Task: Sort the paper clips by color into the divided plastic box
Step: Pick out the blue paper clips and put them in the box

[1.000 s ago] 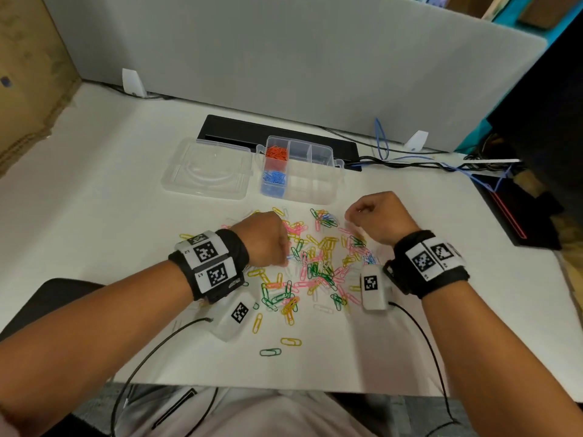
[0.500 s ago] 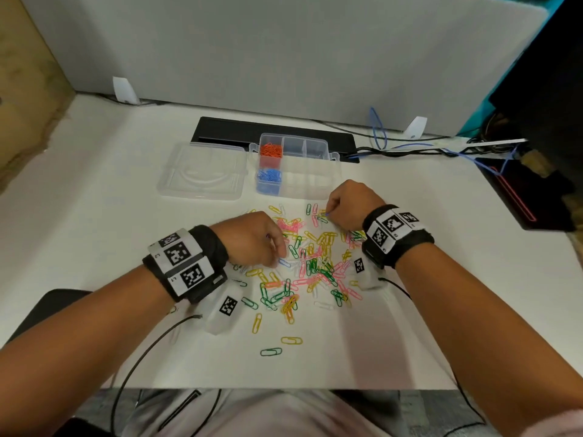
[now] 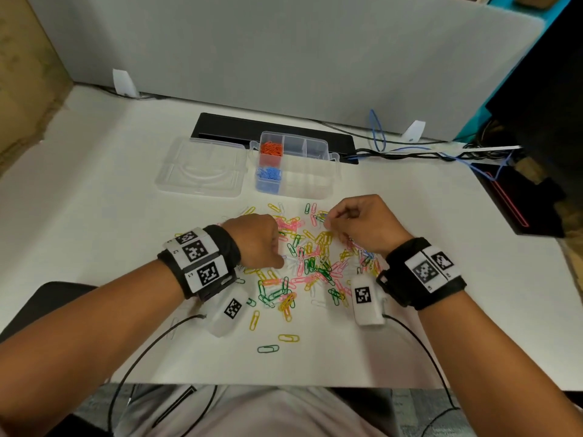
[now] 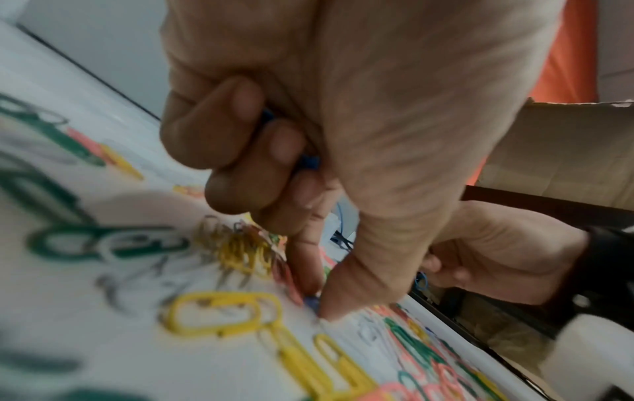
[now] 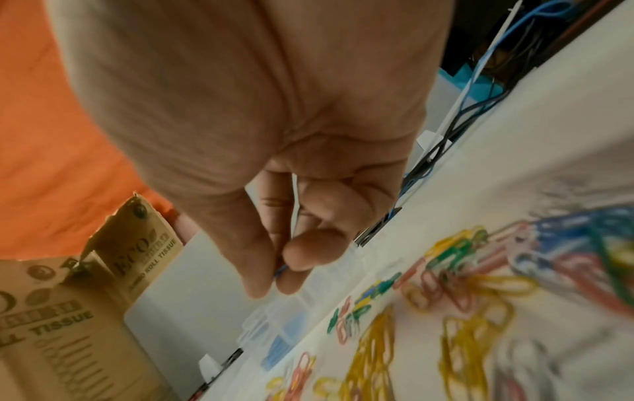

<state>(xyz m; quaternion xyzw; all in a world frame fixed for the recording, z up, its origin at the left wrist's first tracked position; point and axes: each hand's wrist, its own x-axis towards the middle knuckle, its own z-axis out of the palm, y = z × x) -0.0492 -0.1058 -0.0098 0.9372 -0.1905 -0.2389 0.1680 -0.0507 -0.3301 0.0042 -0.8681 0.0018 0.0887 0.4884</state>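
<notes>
A pile of mixed paper clips (image 3: 312,257) in green, yellow, pink, white and blue lies on the white table. The clear divided box (image 3: 315,187) stands behind it. Orange clips (image 3: 271,148) fill its far left cell and blue clips (image 3: 268,175) the near left cell. My left hand (image 3: 279,261) is at the pile's left side. In the left wrist view, my left hand (image 4: 317,298) pinches a blue clip on the table with thumb and index, and its curled fingers hold more blue clips (image 4: 309,160). My right hand (image 3: 328,219) pinches a blue clip (image 5: 282,267) above the pile's far edge.
The box's clear lid (image 3: 202,168) lies open to its left. Behind the box are a black strip (image 3: 239,127) and cables (image 3: 410,149). A grey partition closes the back. Two stray clips (image 3: 277,343) lie near the table's front edge.
My right hand dipped to the far edge of the pile and now holds a blue clip just above it. My left hand stayed at the pile's left side, working at the clips.
</notes>
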